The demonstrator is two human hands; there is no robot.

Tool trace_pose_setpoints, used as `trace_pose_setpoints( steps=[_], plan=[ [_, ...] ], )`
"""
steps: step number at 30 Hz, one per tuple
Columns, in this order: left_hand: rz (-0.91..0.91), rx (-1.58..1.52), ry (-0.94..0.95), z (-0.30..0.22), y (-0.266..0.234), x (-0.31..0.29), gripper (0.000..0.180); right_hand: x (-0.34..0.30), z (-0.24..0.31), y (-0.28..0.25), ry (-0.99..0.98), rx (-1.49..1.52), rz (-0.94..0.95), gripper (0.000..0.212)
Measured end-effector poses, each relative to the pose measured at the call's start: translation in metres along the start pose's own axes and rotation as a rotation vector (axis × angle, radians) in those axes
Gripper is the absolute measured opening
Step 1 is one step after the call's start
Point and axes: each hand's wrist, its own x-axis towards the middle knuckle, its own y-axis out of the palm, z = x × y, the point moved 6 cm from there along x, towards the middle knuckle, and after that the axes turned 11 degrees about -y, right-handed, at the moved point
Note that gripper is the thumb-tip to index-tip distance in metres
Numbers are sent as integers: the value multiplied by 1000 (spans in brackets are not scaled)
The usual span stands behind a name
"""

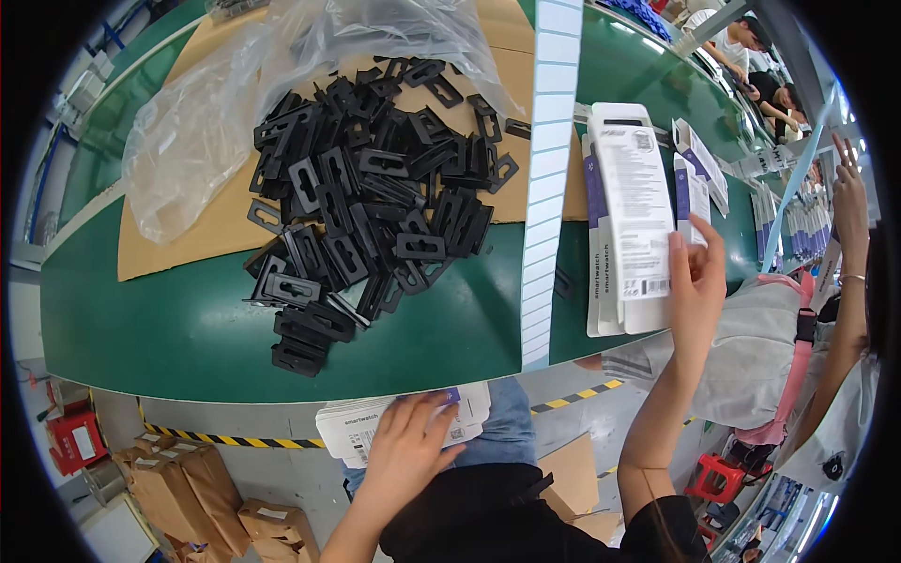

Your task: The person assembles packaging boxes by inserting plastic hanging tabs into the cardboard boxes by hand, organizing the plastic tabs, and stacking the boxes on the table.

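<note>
The left hand (408,432) is resting open, fingers extended, over a stack of flat white cardboard cartons (345,430) on the lap. The right hand (699,272) is touching the right edge of taller white-and-purple cardboard cartons (636,206); whether its fingers are pinching any, I cannot tell. Those cartons are lying on a glossy green tabletop (441,361), which is stretching ahead of both grips. Left of the right grip, a pale blue ruled strip (552,141) is dividing the surface; beyond it, black slotted plastic pieces (366,188) are covering a brown cardboard sheet (150,249). Left of the left grip, black-and-yellow tape (221,437) is crossing the grey floor (225,408). Past the right grip, 2 people (732,42) are sitting far off.
</note>
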Motion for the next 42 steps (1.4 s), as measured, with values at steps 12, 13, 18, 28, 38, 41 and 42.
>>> trace_pose_setpoints(
  steps=[12,13,18,28,38,41,42],
  plan=[
    [114,242,-155,49,27,-13,109,-61,72,70,-356,-320,415,43],
    [101,229,-159,52,26,-13,107,-60,65,75,-372,-475,412,41],
    [54,196,-179,57,18,-18,102,-63,69,86,-293,-428,549,30],
    [-229,-39,16,24,-39,-29,72,-98,97,-5,-157,41,321,25],
    [-156,-14,90,1,-58,-5,66,-154,53,57,392,703,716,16],
    [-193,-3,138,-14,-65,3,65,-149,47,42,290,639,713,13],
    [-226,18,159,-14,-66,3,67,-150,46,38,218,635,709,13]
  ],
)
